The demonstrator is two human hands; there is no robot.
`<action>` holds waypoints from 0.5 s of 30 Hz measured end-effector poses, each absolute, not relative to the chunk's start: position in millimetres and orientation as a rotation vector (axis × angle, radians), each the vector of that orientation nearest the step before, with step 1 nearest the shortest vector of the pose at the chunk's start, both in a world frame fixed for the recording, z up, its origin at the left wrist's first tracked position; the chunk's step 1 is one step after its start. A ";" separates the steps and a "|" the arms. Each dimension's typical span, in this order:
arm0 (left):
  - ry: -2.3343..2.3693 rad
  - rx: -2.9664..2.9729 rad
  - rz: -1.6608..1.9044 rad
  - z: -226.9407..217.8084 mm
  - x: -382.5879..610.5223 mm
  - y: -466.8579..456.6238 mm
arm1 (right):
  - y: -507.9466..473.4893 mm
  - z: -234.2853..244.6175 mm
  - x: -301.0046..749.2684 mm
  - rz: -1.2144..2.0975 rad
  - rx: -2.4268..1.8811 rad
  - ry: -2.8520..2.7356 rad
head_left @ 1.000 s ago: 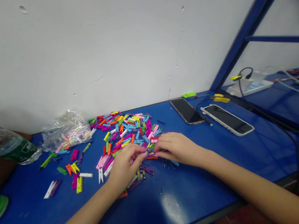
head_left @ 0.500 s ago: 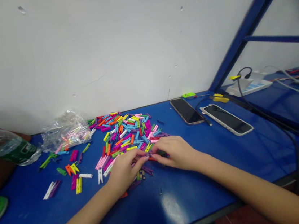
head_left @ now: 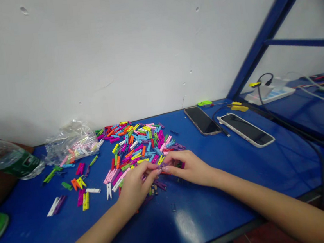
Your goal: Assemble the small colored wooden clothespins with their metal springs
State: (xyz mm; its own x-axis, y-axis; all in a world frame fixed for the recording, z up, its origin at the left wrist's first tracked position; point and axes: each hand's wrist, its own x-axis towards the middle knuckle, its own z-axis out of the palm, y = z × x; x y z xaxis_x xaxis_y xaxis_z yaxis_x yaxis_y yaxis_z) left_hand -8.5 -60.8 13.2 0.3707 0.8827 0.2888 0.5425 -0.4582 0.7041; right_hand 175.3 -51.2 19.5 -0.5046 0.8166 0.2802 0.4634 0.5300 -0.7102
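In the head view, the left hand [head_left: 136,185] and right hand [head_left: 190,169] curve inward, their fingertips [head_left: 158,171] meeting at the lower edge of a heap of multicoloured wooden clothespins [head_left: 141,147]; whether they grip a clothespin is too small to tell. The heap lies mid-frame on a blue table [head_left: 192,220], with a clear plastic bag [head_left: 70,142] at its upper left and a dark smartphone [head_left: 201,120] and white-edged smartphone [head_left: 245,129] to its upper right.

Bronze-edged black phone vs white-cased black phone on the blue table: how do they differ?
The bronze-edged black phone has a thin bronze rim; the white-cased black phone has a thick white border. The bronze-edged phone lies further back, toward the wall; the white-cased phone lies nearer the camera and looks larger. Both lie flat on the blue table, dark glass up, unlit.
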 end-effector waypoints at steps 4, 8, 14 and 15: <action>1.252 2.113 0.871 13.2 -7.2 -62.5 | -51.8 20.9 172.6 1.012 -1.001 -2.022; 1.261 2.106 0.868 14.6 -6.9 -61.4 | -51.0 23.2 173.0 1.050 -1.051 -1.929; 1.270 2.098 0.879 14.5 -6.6 -60.8 | -54.6 28.6 176.5 0.892 -0.983 -1.903; 1.259 2.089 0.878 14.2 -6.4 -61.1 | -55.7 29.0 176.4 0.831 -0.976 -1.915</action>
